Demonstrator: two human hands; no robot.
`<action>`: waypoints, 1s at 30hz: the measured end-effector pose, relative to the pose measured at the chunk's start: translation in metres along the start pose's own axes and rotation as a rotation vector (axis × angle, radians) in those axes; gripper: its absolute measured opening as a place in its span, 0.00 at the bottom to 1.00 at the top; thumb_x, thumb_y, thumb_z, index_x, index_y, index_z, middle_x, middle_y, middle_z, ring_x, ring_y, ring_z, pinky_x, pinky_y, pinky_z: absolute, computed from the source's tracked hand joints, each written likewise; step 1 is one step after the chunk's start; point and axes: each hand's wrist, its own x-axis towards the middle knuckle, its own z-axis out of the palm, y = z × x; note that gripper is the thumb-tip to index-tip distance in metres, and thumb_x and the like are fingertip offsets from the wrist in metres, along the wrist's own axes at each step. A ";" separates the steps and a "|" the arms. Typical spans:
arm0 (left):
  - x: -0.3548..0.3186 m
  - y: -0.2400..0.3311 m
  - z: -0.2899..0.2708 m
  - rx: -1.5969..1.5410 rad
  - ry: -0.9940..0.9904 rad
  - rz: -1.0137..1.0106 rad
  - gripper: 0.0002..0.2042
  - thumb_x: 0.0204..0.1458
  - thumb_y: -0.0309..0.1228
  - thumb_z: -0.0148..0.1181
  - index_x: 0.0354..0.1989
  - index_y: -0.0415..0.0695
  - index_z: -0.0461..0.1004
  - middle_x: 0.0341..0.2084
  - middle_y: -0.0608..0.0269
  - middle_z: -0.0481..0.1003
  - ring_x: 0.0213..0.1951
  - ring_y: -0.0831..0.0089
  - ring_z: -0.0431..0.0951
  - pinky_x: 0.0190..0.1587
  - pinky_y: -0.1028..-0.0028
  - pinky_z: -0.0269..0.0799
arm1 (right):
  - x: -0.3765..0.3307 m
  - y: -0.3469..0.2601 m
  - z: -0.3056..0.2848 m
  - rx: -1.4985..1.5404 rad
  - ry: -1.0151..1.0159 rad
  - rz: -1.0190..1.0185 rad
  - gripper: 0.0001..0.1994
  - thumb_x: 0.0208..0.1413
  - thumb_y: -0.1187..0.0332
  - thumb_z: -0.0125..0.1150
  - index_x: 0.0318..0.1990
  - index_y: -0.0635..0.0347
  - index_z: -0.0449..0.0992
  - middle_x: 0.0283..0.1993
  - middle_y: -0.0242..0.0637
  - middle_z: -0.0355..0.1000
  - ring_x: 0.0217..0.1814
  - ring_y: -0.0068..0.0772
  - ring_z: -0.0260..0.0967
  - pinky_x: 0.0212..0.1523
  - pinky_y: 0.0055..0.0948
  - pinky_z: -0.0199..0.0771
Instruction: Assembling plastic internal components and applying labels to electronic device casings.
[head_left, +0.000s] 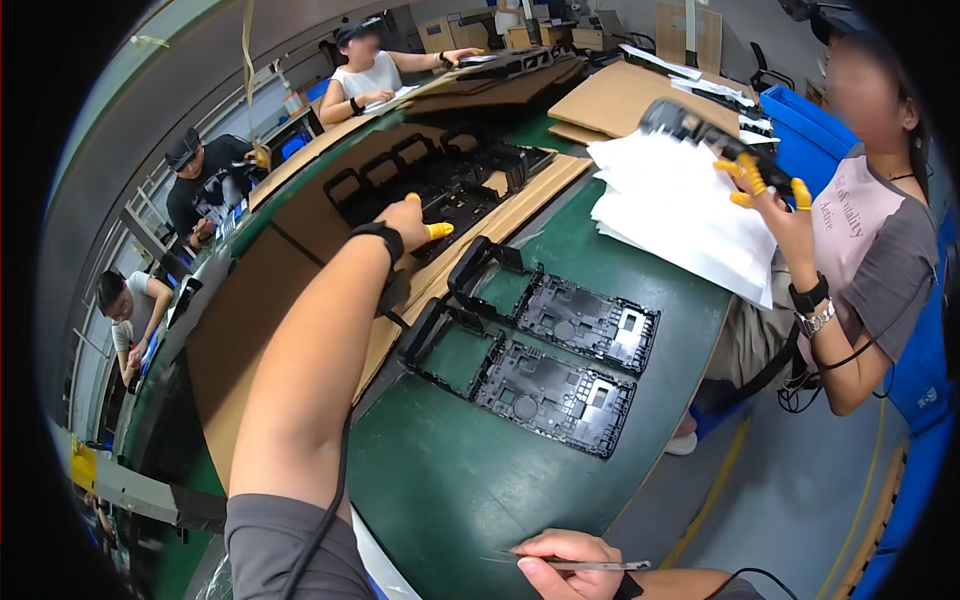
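Black plastic frames (440, 190) under left hand (408, 222)

We count two black plastic frames (540, 345) lying side by side at centre on the green belt (450, 480). One more black frame (700, 130) at two o'clock, held by a co-worker (860, 230). Four co-workers in view: one at two, three from nine to twelve. One pair of tweezers (585, 565) at six.
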 end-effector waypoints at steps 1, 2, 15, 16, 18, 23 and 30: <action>-0.004 0.001 -0.007 -0.023 0.000 0.004 0.35 0.33 0.60 0.55 0.33 0.32 0.66 0.30 0.45 0.71 0.36 0.58 0.71 0.37 0.69 0.66 | 0.002 0.003 0.000 0.017 0.006 -0.012 0.02 0.40 0.79 0.56 0.25 0.66 0.71 0.19 0.40 0.67 0.18 0.29 0.65 0.20 0.23 0.63; -0.001 0.005 -0.021 -0.072 -0.375 -0.199 0.35 0.28 0.60 0.59 0.29 0.32 0.69 0.25 0.51 0.71 0.31 0.64 0.72 0.34 0.71 0.67 | 0.004 0.006 0.001 0.035 0.009 -0.026 0.02 0.40 0.78 0.55 0.24 0.66 0.71 0.19 0.40 0.67 0.18 0.29 0.65 0.19 0.23 0.63; -0.232 -0.098 -0.061 -1.638 0.247 0.009 0.13 0.51 0.32 0.47 0.43 0.40 0.63 0.33 0.64 0.71 0.33 0.79 0.71 0.35 0.78 0.69 | -0.023 0.034 0.015 0.241 0.078 -0.022 0.07 0.46 0.78 0.51 0.34 0.65 0.63 0.25 0.44 0.69 0.18 0.16 0.58 0.20 0.14 0.60; -0.268 -0.097 -0.056 -1.774 0.266 -0.035 0.14 0.51 0.31 0.46 0.45 0.40 0.62 0.35 0.63 0.70 0.35 0.78 0.71 0.37 0.77 0.69 | -0.024 0.031 0.016 0.269 0.106 -0.003 0.06 0.46 0.78 0.52 0.33 0.65 0.65 0.25 0.40 0.68 0.19 0.15 0.59 0.20 0.14 0.59; -0.337 -0.075 -0.049 -1.987 0.298 -0.133 0.15 0.49 0.29 0.48 0.46 0.41 0.60 0.35 0.62 0.69 0.36 0.74 0.71 0.38 0.75 0.69 | -0.021 0.029 0.014 0.285 0.107 0.031 0.06 0.46 0.79 0.52 0.33 0.65 0.66 0.25 0.36 0.68 0.20 0.15 0.59 0.20 0.13 0.59; -0.477 -0.040 -0.021 -2.059 0.478 -0.360 0.24 0.39 0.24 0.57 0.47 0.42 0.57 0.39 0.60 0.66 0.39 0.71 0.70 0.41 0.71 0.69 | -0.008 0.015 0.012 0.310 0.009 0.155 0.06 0.47 0.77 0.50 0.34 0.65 0.64 0.25 0.38 0.68 0.16 0.14 0.56 0.16 0.13 0.56; -0.534 -0.034 -0.018 -2.075 0.762 -0.446 0.27 0.40 0.31 0.60 0.49 0.43 0.54 0.35 0.63 0.66 0.39 0.72 0.69 0.41 0.70 0.69 | -0.046 -0.046 0.107 0.332 -0.497 0.334 0.06 0.46 0.76 0.54 0.33 0.65 0.67 0.25 0.30 0.65 0.22 0.13 0.58 0.20 0.12 0.56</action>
